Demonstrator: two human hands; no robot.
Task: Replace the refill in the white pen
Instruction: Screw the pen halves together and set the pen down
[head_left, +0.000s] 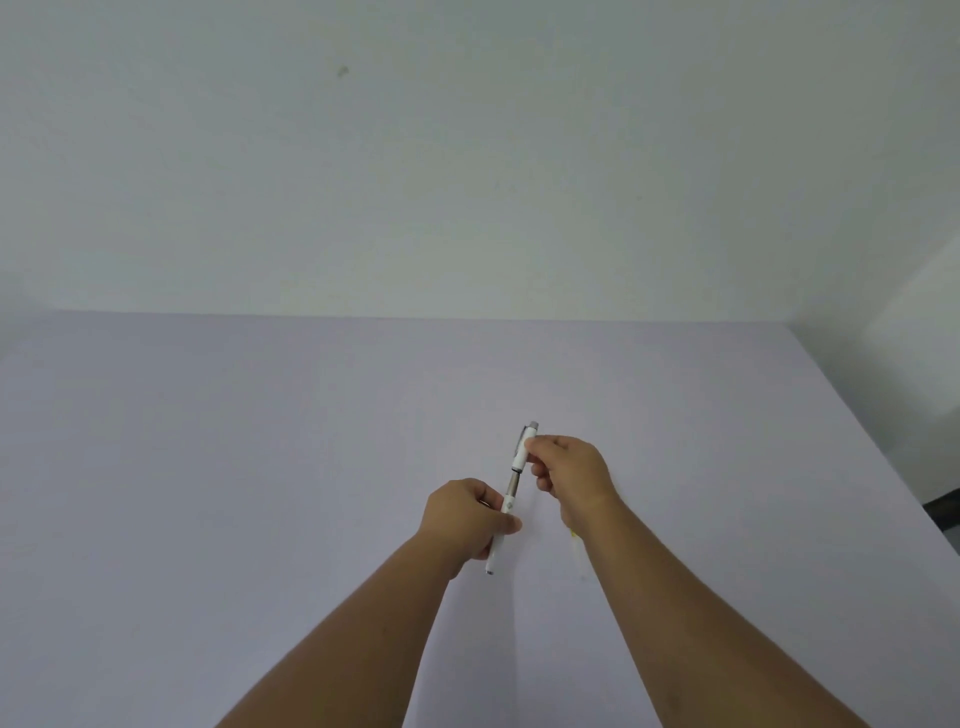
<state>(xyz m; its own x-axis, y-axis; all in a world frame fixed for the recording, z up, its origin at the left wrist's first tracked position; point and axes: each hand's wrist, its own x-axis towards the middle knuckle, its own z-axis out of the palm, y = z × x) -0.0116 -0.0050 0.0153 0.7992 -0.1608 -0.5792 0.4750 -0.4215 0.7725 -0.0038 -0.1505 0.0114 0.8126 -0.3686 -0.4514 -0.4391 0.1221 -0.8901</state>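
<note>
The white pen is held above the table in two parts. My left hand (465, 514) grips the lower barrel (496, 553), its tip pointing down toward me. My right hand (569, 470) pinches the upper cap end (522, 452), which has a grey clip and top. Between the two parts a short grey and dark stretch of the refill (513, 486) shows in the gap. A pale yellowish stick (574, 540) lies on the table, mostly hidden under my right wrist.
The pale lilac table (260, 467) spreads out on all sides and meets a plain white wall (467, 156) at the back. Its right edge (883, 457) runs diagonally, with a dark floor patch beyond.
</note>
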